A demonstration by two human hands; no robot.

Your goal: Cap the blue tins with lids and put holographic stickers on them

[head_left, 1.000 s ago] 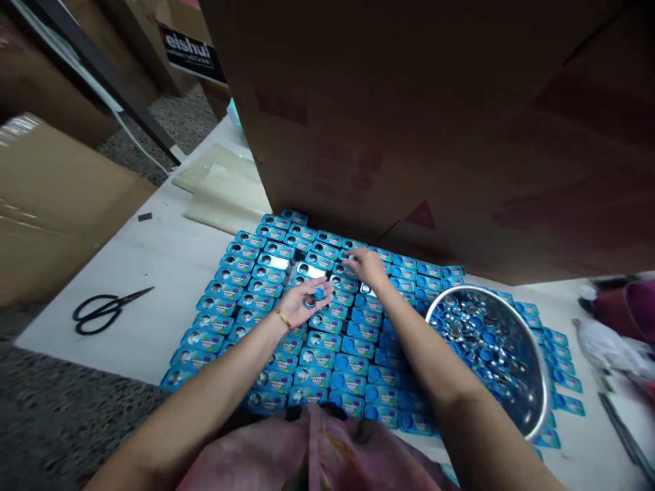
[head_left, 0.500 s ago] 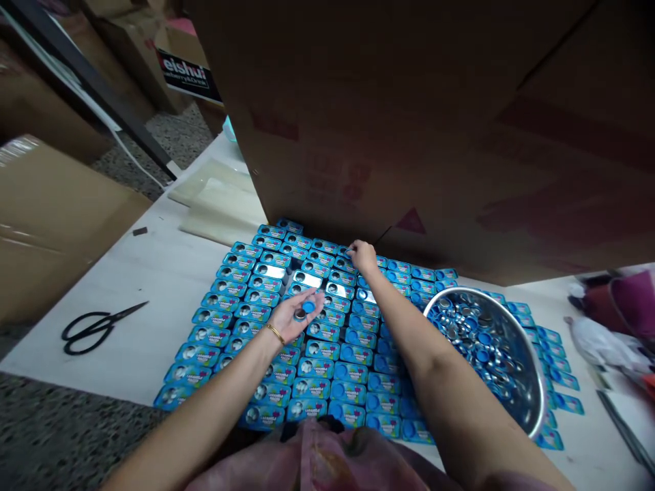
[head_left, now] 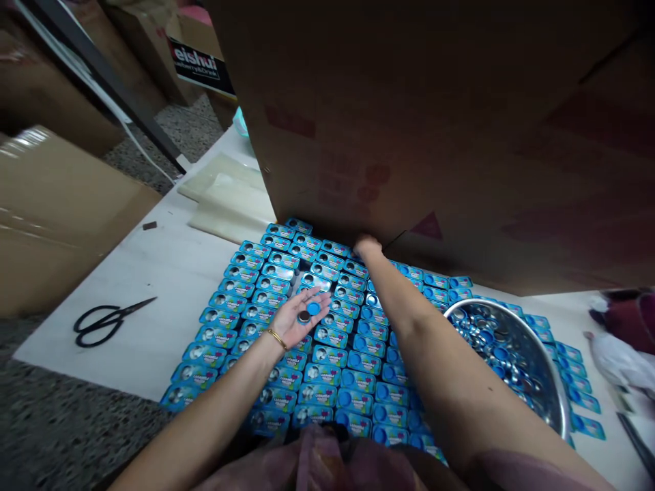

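I wear the one camera on my head, looking from just above the near edge of the blue Caramelo packs (head_left: 327, 374), facing forward and down across them. It is near enough that my forearms (head_left: 220, 406) reach in over the packs. Behind the packs, a large cardboard carton (head_left: 409, 143) blocks the distance; left of them I see scissors (head_left: 121, 314), right, a metal bowl (head_left: 543, 372).

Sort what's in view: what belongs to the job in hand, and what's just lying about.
In the job:
- blue cases in rows
- discs, two on the open left grip
- bowl of more discs

Apparently lying about:
- scissors
- clear sheets
- white bag
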